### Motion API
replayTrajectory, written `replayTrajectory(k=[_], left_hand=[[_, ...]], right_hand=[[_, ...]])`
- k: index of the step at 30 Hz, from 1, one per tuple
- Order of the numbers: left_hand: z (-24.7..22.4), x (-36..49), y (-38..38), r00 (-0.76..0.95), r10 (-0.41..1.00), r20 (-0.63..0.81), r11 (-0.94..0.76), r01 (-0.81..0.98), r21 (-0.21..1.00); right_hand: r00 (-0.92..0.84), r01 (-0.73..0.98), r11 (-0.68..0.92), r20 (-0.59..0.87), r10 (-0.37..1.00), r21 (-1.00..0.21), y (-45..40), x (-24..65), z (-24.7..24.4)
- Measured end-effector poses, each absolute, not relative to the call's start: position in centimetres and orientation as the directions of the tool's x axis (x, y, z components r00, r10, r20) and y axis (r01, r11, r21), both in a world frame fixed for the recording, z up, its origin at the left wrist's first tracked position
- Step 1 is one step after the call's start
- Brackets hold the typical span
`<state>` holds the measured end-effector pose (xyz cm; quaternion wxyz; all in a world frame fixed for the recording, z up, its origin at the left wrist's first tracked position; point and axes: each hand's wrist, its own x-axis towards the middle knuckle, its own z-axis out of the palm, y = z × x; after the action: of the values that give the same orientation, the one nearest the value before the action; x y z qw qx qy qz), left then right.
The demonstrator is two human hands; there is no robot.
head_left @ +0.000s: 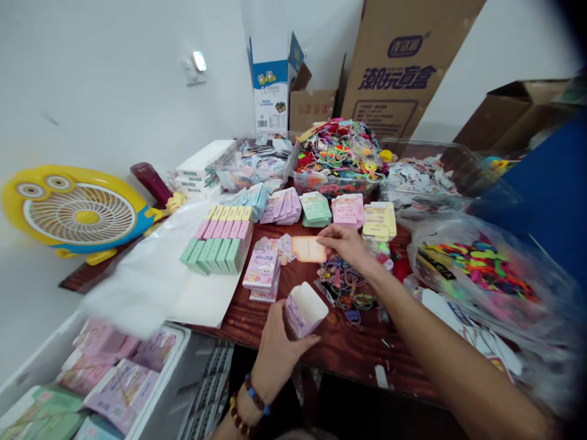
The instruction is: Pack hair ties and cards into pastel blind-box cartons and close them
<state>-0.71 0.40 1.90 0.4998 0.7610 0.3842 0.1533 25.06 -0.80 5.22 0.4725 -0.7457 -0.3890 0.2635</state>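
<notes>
My left hand (pixel 277 342) is closed around a small purple printed box (pixel 300 315), its open top tilted up towards me. In my right hand (pixel 346 244) a cream card with an orange edge (pixel 309 249) is pinched between thumb and fingers, held above the table beyond the box. Purple boxes (pixel 261 269) lie stacked just left of the card. Below my right hand sits a tangle of small cords and trinkets (pixel 346 284). Behind it stand piles of folded packets, among them pink (pixel 347 211), green (pixel 315 209) and yellow (pixel 380 219) ones.
Rows of small green, pink and yellow boxes (pixel 220 238) stand on a white board at left. Clear bins at the back hold packets (pixel 261 159), colourful trinkets (pixel 339 153) and paper cut-outs (pixel 422 177). A yellow fan (pixel 82 214) and a bag of bright pieces (pixel 486 269) flank the table.
</notes>
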Motion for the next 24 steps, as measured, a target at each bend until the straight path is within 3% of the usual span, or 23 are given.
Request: replayTrajectory(k=[3,8,12,16,19,22,24], left_hand=[[1.6,-0.2,0.6,0.673,0.731,-0.11,-0.278,0.441,0.853],[1.0,0.3,-0.5,0.763,0.646,0.005,-0.479,0.401,0.781],[0.9,0.6,-1.4,0.821,0.569,0.043,-0.572,0.357,0.739],[0.7,1.3,-2.2,0.827,0.555,0.087,-0.588,0.317,0.744],[0.7,1.7,-2.6,0.845,0.526,0.099,-0.602,0.288,0.745],[0.7,1.8,-2.6,0.846,0.521,0.116,-0.613,0.276,0.74],[0.6,1.7,-2.5,0.845,0.521,0.12,-0.614,0.273,0.74]], right_hand=[[0.456,0.226,-0.087,0.027,0.89,-0.97,-5.4,24.5,8.4],[0.313,0.404,-0.148,-0.016,0.95,-0.903,-10.1,22.9,9.2],[0.428,0.386,-0.215,-0.032,0.903,-0.897,-11.1,21.7,7.8],[0.424,0.204,-0.268,-0.162,0.891,-0.941,-12.3,20.1,7.9],[0.44,0.127,-0.25,-0.171,0.882,-0.96,-14.6,20.5,8.3],[0.661,0.156,-0.308,-0.132,0.738,-0.939,-18.6,23.3,7.7],[0.769,0.281,-0.471,-0.097,0.631,-0.836,-22.0,25.8,7.0]])
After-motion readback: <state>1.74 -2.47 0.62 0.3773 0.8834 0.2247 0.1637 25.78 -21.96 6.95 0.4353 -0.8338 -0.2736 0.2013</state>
